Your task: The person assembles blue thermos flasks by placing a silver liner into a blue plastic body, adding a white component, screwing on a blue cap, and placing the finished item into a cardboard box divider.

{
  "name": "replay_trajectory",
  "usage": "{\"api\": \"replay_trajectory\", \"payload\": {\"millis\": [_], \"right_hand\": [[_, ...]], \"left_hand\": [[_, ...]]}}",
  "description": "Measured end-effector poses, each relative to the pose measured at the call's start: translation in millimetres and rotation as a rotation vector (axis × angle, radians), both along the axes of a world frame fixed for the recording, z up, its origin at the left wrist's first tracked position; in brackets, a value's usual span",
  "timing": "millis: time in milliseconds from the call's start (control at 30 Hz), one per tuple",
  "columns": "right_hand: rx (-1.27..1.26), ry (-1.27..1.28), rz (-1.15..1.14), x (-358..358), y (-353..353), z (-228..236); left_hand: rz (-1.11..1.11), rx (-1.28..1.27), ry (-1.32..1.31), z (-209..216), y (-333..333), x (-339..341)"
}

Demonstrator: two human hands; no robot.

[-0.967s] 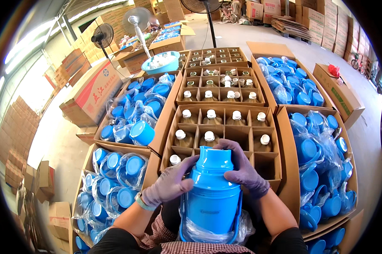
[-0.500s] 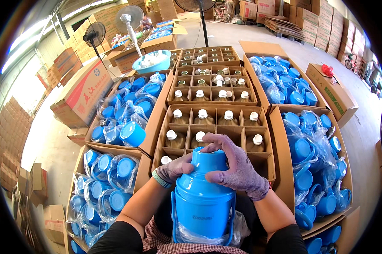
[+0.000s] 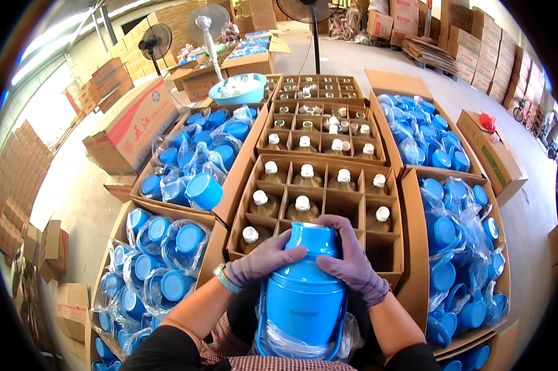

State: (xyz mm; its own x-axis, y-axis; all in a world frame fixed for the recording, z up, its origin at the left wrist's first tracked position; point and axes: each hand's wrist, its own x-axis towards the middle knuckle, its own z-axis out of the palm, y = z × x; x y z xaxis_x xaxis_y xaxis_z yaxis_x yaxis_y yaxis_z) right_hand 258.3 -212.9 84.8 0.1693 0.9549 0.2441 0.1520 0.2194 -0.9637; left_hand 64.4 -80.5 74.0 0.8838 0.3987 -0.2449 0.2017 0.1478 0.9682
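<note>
A tall blue plastic thermos shell [image 3: 303,297] stands upright in my lap, its lower part in a clear plastic bag [image 3: 297,346]. My left hand [image 3: 260,263], in a purple glove, grips the left side of its top. My right hand [image 3: 353,260], also gloved, presses on the right side of the top. Just beyond it is a divided cardboard box [image 3: 319,198] holding glass flasks with white stoppers, several cells bare.
Open cartons of bagged blue shells lie at left [image 3: 155,266], upper left [image 3: 204,161], right [image 3: 458,260] and upper right [image 3: 421,136]. A second divided box [image 3: 319,114], a blue basin [image 3: 238,89], standing fans [image 3: 208,25] and stacked cartons [image 3: 130,123] are farther back.
Both hands have shifted around the shell's top: the right hand slid from over the top to the right side, and the left hand came closer onto the cap.
</note>
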Motion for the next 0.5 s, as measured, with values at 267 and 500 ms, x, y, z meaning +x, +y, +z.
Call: {"api": "replay_trajectory", "payload": {"millis": [267,500], "right_hand": [[0.071,0.794,0.166,-9,-2,-36],[-0.018,-0.906,-0.232,-79,-32,81]], "left_hand": [[0.053,0.581,0.233,42,-38,4],[-0.223,-0.690,-0.236,-85,12,2]]}}
